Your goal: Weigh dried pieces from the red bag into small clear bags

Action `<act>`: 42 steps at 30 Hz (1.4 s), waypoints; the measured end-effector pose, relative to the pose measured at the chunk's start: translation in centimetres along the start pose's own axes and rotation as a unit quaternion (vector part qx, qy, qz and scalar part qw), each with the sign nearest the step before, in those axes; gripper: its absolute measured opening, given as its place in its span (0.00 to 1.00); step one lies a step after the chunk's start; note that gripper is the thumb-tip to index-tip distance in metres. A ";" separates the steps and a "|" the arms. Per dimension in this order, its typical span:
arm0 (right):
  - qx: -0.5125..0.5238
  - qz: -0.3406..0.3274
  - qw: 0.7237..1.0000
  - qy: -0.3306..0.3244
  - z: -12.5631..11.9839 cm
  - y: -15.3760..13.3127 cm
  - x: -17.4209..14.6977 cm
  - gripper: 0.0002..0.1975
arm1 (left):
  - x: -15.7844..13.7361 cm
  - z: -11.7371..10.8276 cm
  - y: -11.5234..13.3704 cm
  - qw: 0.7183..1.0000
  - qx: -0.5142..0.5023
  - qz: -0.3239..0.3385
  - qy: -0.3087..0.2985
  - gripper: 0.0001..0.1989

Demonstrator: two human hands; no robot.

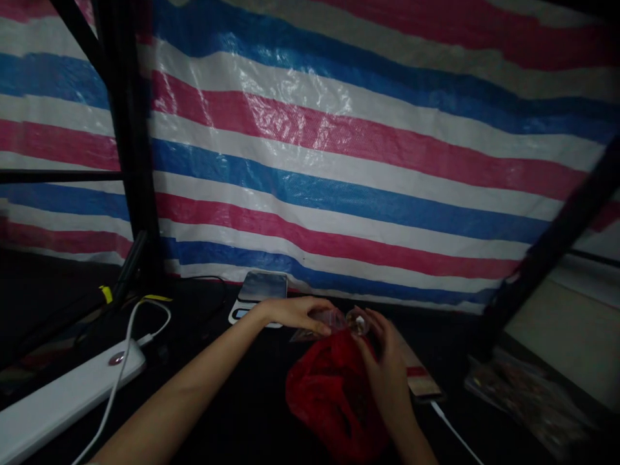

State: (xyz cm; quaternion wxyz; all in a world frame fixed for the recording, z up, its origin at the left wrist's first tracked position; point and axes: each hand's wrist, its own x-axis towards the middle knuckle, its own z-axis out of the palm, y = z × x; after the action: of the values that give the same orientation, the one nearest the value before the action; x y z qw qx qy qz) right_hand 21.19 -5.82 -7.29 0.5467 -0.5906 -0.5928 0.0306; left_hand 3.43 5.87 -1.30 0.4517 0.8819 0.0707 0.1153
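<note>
My left hand (pixel 298 314) pinches the edge of a small clear plastic bag (pixel 333 318), its thumb toward me. Closed around a small clear round container (pixel 357 321) with brownish bits inside, my right hand (pixel 385 349) is just to the right of the bag. The container's mouth is beside the bag's top, almost touching it. Below both hands sits a crumpled red plastic bag (pixel 329 394), and my right wrist passes along its right side. Dim light hides the small contents.
Behind my left hand lies a pocket scale (pixel 261 287). A phone-like slab (pixel 419 381) with a white cable (pixel 455 429) is right of my right hand. Filled clear bags (pixel 527 400) lie far right, a white power strip (pixel 72 400) left. Striped sheeting (pixel 339 174) hangs behind.
</note>
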 end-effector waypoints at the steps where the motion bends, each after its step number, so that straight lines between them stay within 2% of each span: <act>1: 0.000 -0.008 1.000 0.007 -0.1 -0.1 0.0 0.19 | 0.2 0.4 0.1 1.000 -0.009 0.002 0.002 0.23; 7: -0.107 -0.116 0.987 0.021 -0.4 0.0 -0.2 0.15 | 0.9 1.4 -0.7 0.999 -0.042 0.018 0.026 0.22; 12: -0.179 -0.187 0.966 -0.004 -0.6 -0.1 -0.2 0.15 | 1.3 2.2 -1.2 0.998 -0.052 -0.013 -0.028 0.21; 14: -0.225 -0.231 0.946 -0.031 -0.7 -0.3 -0.2 0.15 | 1.5 2.6 -1.3 0.995 -0.079 -0.015 -0.064 0.20; 17: -0.296 -0.316 0.899 -0.059 -1.1 -0.7 -0.4 0.15 | 1.6 3.1 -1.6 0.987 -0.118 -0.022 -0.105 0.19; 19: -0.329 -0.372 0.865 -0.076 -1.3 -1.0 -0.6 0.16 | 1.7 3.2 -1.8 0.984 -0.132 -0.032 -0.113 0.18; 21: -0.340 -0.403 0.845 -0.085 -1.4 -1.3 -0.8 0.17 | 1.7 3.3 -2.1 0.984 -0.136 -0.027 -0.114 0.19; 26: -0.335 -0.398 0.850 -0.075 -1.4 -1.7 -1.1 0.18 | 1.6 3.4 -1.8 0.983 -0.145 -0.030 -0.113 0.21; 29: -0.343 -0.346 0.873 -0.018 -1.6 -1.7 -1.3 0.16 | 1.0 2.6 -1.1 0.982 -0.154 -0.029 -0.105 0.21; 31: -0.351 -0.295 0.888 0.033 -1.6 -1.7 -1.4 0.14 | 0.5 1.4 -0.9 0.988 -0.143 -0.018 -0.063 0.21; 32: -0.352 -0.277 0.893 0.049 -1.6 -1.7 -1.5 0.14 | 0.2 0.6 -0.9 0.992 -0.125 -0.017 -0.022 0.21; 34: -0.351 -0.257 0.899 0.054 -1.6 -1.8 -1.4 0.13 | -0.3 -1.4 -1.3 0.992 -0.063 -0.019 0.112 0.21; 35: -0.349 -0.257 0.900 0.048 -1.5 -1.8 -1.4 0.13 | -0.6 -2.6 -1.7 0.981 -0.019 -0.024 0.193 0.21; 36: -0.347 -0.258 0.901 0.039 -1.4 -1.9 -1.4 0.14 | -1.0 -3.8 -2.2 0.958 0.028 -0.031 0.283 0.22; 37: -0.345 -0.260 0.902 0.028 -1.2 -2.0 -1.3 0.15 | -1.5 -4.9 -2.9 0.932 0.078 -0.049 0.350 0.22; 38: -0.343 -0.263 0.902 0.014 -1.1 -2.1 -1.3 0.15 | -2.1 -5.9 -3.7 0.907 0.133 -0.080 0.392 0.24; 40: -0.336 -0.271 0.902 -0.013 -0.7 -2.3 -1.4 0.16 | -3.3 -7.2 -5.6 0.868 0.229 -0.167 0.408 0.26; 42: -0.331 -0.280 0.900 -0.041 -0.4 -2.5 -1.6 0.16 | -4.4 -7.4 -7.5 0.852 0.291 -0.231 0.370 0.27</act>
State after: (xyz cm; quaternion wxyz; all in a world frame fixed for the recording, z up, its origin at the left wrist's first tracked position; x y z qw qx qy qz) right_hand 19.38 -8.00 -6.42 0.2812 -0.5454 -0.7316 -0.2972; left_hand -2.91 15.00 -3.82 0.1289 0.8233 0.4646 0.2993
